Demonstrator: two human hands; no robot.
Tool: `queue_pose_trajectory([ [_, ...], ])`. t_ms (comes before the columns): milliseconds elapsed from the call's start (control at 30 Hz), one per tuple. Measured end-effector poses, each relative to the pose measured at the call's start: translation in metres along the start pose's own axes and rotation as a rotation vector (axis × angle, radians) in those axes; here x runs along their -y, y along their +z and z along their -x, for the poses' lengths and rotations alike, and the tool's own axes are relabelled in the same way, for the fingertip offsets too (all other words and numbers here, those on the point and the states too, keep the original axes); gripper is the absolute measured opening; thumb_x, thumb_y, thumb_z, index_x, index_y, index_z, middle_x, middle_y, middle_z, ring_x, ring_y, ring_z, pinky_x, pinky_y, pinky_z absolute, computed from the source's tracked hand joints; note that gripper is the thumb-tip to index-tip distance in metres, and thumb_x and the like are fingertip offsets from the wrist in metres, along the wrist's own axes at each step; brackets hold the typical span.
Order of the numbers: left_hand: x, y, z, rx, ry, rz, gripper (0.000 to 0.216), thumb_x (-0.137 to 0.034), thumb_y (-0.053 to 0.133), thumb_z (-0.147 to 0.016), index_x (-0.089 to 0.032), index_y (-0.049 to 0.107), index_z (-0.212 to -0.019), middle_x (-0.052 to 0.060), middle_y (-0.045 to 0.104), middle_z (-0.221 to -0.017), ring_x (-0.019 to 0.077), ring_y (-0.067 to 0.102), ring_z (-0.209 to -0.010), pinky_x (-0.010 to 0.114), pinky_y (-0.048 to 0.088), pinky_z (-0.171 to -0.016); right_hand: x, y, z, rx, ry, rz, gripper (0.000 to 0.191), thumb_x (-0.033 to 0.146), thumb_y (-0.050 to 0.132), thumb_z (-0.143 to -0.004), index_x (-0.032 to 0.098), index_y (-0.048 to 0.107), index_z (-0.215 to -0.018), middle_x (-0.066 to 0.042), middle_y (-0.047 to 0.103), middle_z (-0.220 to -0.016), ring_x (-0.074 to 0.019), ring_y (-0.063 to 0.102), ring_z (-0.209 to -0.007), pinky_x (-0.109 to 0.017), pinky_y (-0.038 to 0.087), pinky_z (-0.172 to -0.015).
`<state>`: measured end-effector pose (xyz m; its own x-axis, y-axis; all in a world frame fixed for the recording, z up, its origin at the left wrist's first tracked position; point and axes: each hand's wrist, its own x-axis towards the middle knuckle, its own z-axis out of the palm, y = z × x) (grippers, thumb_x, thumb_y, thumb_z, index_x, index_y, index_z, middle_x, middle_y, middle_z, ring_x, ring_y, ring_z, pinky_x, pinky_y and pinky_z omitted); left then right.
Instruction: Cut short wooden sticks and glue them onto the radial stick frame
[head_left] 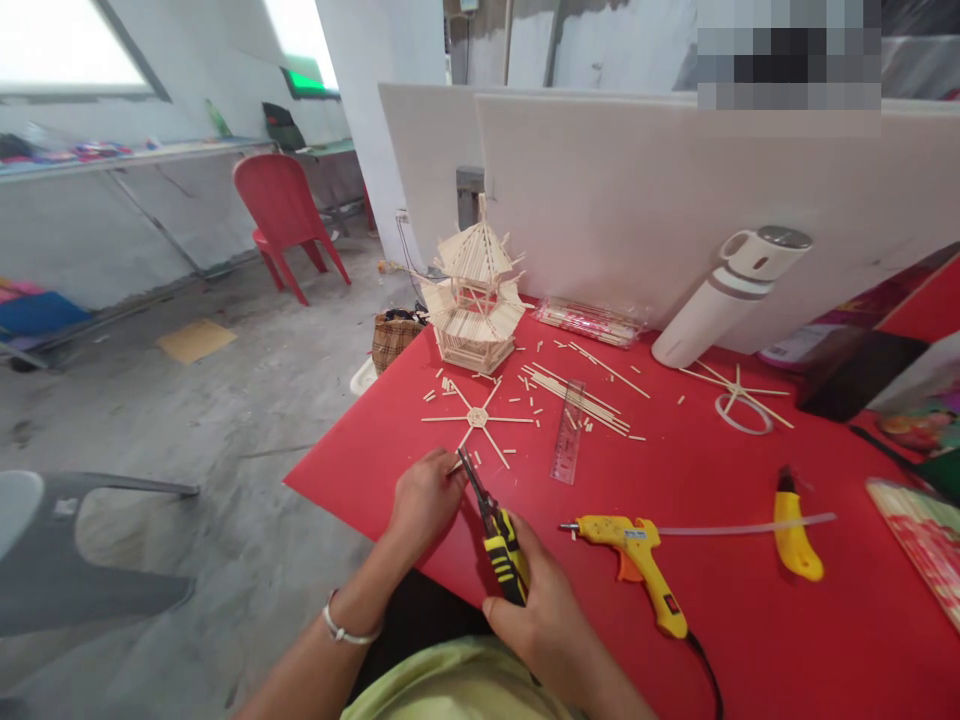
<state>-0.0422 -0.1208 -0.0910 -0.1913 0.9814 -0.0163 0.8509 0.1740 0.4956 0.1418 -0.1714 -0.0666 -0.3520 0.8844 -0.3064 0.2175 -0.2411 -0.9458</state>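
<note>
Right now the right hand [536,605] grips yellow-handled cutters [491,530], its jaws at 1 thin stick [454,466] pinched by the left hand [424,498] over the red table [750,620].

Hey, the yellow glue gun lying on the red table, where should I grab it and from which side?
Take the glue gun by its handle, probably from above on the near side: it lies flat with the handle slanting toward you, trigger beside it. Avoid the nozzle pointing left and the glue stick jutting right. Your right hand holds cutters, your left hand a stick.
</note>
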Motion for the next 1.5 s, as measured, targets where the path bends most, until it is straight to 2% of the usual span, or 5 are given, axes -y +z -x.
queue_pose_trajectory([
  [467, 0.028, -0.011, -0.012, -0.036, -0.137, 0.331, 0.024, -0.036, 0.054, -0.082, -0.018, 0.063, -0.072, -0.001, 0.060, -0.068, 0.0158, 0.053, -0.067, 0.025, 0.034, -0.062, -0.039, -0.003, 0.012, -0.231, -0.094, 0.617, 0.074, 0.022, 0.070, -0.067, 0.023, 0.050, -0.138, -0.018, 0.053, -0.126, -0.0435, 0.041, -0.124, -0.056, 0.025, -0.104],
  [800, 0.022, -0.007, -0.020, -0.061, -0.113, 0.336, 0.028, -0.039, 0.055, -0.083, -0.018, 0.056, -0.064, -0.002, 0.054, -0.063, 0.0145, 0.049, -0.063, 0.025, 0.030, -0.059, 0.004, 0.011, -0.015, -0.284, -0.243, 1.055, 0.049, 0.053, 0.063, -0.085, 0.022, 0.063, -0.122, -0.016, 0.060, -0.112, -0.0346, 0.050, -0.107, -0.049, 0.033, -0.093],
  [967, 0.018, -0.003, -0.017, -0.074, -0.105, 0.288, 0.028, -0.035, 0.056, -0.084, -0.019, 0.052, -0.062, -0.001, 0.053, -0.065, 0.0140, 0.049, -0.064, 0.025, 0.030, -0.060, 0.025, 0.020, -0.061, -0.326, -0.228, 1.250, 0.020, 0.031, 0.050, -0.097, 0.023, 0.067, -0.099, -0.009, 0.063, -0.096, -0.0230, 0.057, -0.093, -0.035, 0.037, -0.078],
  [1200, 0.014, -0.007, -0.017, -0.119, -0.090, 0.088, 0.026, -0.028, 0.051, -0.090, -0.019, 0.053, -0.065, 0.001, 0.057, -0.074, 0.0148, 0.053, -0.069, 0.025, 0.027, -0.058, 0.021, 0.040, -0.117, -0.353, -0.094, 1.256, 0.015, 0.016, 0.048, -0.096, 0.016, 0.062, -0.098, -0.011, 0.063, -0.097, -0.0219, 0.062, -0.090, -0.029, 0.041, -0.068],
  [1500, -0.012, 0.000, -0.027, 0.003, -0.029, -0.101, 0.023, -0.029, 0.050, -0.092, -0.020, 0.063, -0.075, 0.004, 0.064, -0.085, 0.0173, 0.059, -0.076, 0.027, 0.027, -0.058, 0.015, 0.005, -0.086, -0.295, -0.251, 0.827, 0.016, 0.018, 0.048, -0.096, 0.018, 0.063, -0.092, -0.006, 0.069, -0.089, -0.0196, 0.065, -0.084, -0.029, 0.045, -0.074],
])
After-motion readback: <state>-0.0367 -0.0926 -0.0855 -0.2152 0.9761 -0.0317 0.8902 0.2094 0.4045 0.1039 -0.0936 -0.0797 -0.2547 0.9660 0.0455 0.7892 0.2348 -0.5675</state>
